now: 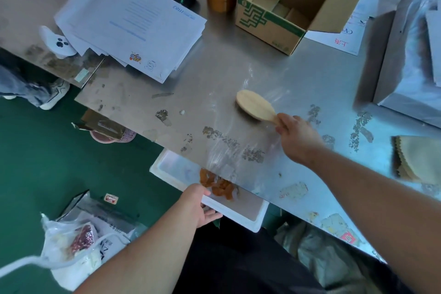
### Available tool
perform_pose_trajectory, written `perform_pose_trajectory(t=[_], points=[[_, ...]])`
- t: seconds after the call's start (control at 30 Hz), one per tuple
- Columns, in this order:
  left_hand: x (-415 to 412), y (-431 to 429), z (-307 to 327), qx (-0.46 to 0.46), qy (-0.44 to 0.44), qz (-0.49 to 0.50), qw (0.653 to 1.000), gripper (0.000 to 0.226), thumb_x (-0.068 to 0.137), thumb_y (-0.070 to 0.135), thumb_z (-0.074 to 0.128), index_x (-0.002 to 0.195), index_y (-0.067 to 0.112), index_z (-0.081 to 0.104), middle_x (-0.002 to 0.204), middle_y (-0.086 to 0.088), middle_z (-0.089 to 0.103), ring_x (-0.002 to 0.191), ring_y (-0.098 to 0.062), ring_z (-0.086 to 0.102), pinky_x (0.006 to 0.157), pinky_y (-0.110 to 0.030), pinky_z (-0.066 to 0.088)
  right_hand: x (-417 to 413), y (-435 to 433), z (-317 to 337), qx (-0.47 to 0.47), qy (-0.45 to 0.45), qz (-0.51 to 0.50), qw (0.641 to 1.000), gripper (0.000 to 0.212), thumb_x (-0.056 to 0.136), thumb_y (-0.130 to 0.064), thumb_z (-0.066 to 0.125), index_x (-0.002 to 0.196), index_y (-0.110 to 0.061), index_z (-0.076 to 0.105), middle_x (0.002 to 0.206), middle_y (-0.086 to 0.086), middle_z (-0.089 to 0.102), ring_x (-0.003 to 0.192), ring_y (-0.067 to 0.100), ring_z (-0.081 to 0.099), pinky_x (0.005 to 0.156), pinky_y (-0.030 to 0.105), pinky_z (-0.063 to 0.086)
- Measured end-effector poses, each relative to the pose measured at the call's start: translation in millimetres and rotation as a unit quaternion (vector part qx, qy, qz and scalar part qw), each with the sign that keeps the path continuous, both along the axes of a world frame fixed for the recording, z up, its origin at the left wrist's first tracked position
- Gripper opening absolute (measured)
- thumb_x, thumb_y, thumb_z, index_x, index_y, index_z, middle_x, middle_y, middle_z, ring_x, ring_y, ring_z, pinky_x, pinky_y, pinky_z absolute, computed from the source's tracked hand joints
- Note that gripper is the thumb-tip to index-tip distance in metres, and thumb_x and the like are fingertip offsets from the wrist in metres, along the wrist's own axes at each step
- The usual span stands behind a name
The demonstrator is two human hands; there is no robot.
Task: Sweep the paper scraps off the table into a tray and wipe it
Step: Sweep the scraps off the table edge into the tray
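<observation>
My right hand (296, 136) grips the handle of a wooden brush (256, 106), whose head lies bristles-down on the steel table (214, 74). Below the table's near edge, my left hand (199, 205) holds the rim of a white tray (171, 169). Orange-brown paper scraps (218, 185) lie in the tray just under the table edge. One small white scrap (182, 112) sits on the table left of the brush. A folded tan cloth (417, 160) lies at the right edge of the table.
An open cardboard box (281, 19) and a stack of white papers (133, 21) stand at the back. Wrapped packages (410, 74) fill the right side. Sticker residue patches (229, 141) mark the table. On the green floor lie a plastic bag (74, 246) and a pink basket (114, 137).
</observation>
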State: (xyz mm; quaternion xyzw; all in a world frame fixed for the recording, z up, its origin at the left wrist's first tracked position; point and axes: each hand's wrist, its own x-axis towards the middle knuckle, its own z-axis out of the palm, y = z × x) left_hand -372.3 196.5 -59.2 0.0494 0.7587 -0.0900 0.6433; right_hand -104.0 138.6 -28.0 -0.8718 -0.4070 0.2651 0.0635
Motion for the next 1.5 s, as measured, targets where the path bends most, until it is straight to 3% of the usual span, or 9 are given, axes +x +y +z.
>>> perform_pose_trajectory(t=[0.23, 0.77, 1.03, 1.2, 1.3, 1.5], points=[[-3.4, -2.7, 6.7, 0.011, -0.02, -0.003, 1.0, 0.014, 0.097, 0.003, 0.057, 0.109, -0.004, 0.057, 0.114, -0.027, 0.058, 0.106, -0.05, 0.066, 0.088, -0.06, 0.06, -71.7, -38.7, -3.4, -0.008, 0.051, 0.031, 0.998, 0.023, 0.106, -0.034, 0.039, 0.125, -0.03, 0.051, 0.097, -0.001, 0.049, 0.1, 0.031, 0.053, 0.092, 0.045, 0.044], [-23.7, 2.0, 8.4, 0.001, -0.017, -0.036, 0.999, 0.014, 0.095, 0.003, 0.063, 0.107, -0.002, 0.058, 0.097, -0.026, 0.06, 0.098, -0.05, 0.069, 0.085, -0.06, 0.061, -158.0, -97.6, 12.2, -0.017, 0.07, 0.026, 0.997, 0.032, 0.107, -0.036, 0.038, 0.138, -0.036, 0.047, 0.109, -0.01, 0.053, 0.112, 0.022, 0.051, 0.098, 0.036, 0.039], [-28.0, 1.5, 0.9, 0.004, -0.04, -0.032, 0.999, 0.014, 0.096, 0.001, 0.059, 0.109, -0.003, 0.058, 0.104, -0.026, 0.057, 0.1, -0.05, 0.068, 0.085, -0.062, 0.06, -88.9, -55.4, 22.4, 0.093, 0.032, -0.058, 0.994, 0.021, 0.106, -0.029, 0.045, 0.12, -0.022, 0.06, 0.094, 0.0, 0.053, 0.09, 0.028, 0.053, 0.08, 0.039, 0.042], [-30.7, 0.4, -6.1, 0.004, -0.041, -0.035, 0.999, 0.018, 0.095, 0.003, 0.059, 0.112, -0.003, 0.059, 0.111, -0.027, 0.059, 0.096, -0.05, 0.068, 0.07, -0.06, 0.062, -20.9, -10.5, 20.5, 0.083, -0.03, -0.082, 0.993, 0.016, 0.104, -0.028, 0.045, 0.105, -0.02, 0.058, 0.099, 0.01, 0.057, 0.086, 0.033, 0.05, 0.073, 0.037, 0.036], [-31.1, 0.5, -9.7, 0.005, -0.037, -0.022, 0.999, 0.018, 0.095, 0.002, 0.06, 0.112, -0.003, 0.058, 0.112, -0.026, 0.057, 0.1, -0.05, 0.068, 0.078, -0.064, 0.061, 15.7, 13.7, 18.3, 0.069, -0.049, -0.106, 0.991, 0.017, 0.102, -0.03, 0.044, 0.103, -0.019, 0.057, 0.104, 0.017, 0.06, 0.092, 0.039, 0.053, 0.077, 0.042, 0.041], [-31.3, 1.0, -16.4, 0.006, -0.034, -0.007, 0.999, 0.018, 0.093, 0.0, 0.059, 0.11, -0.001, 0.057, 0.117, -0.025, 0.059, 0.107, -0.049, 0.067, 0.08, -0.064, 0.06, 64.0, 54.6, 18.5, 0.041, -0.086, -0.081, 0.992, 0.024, 0.103, -0.031, 0.041, 0.113, -0.018, 0.059, 0.115, 0.017, 0.058, 0.105, 0.042, 0.052, 0.086, 0.046, 0.045]])
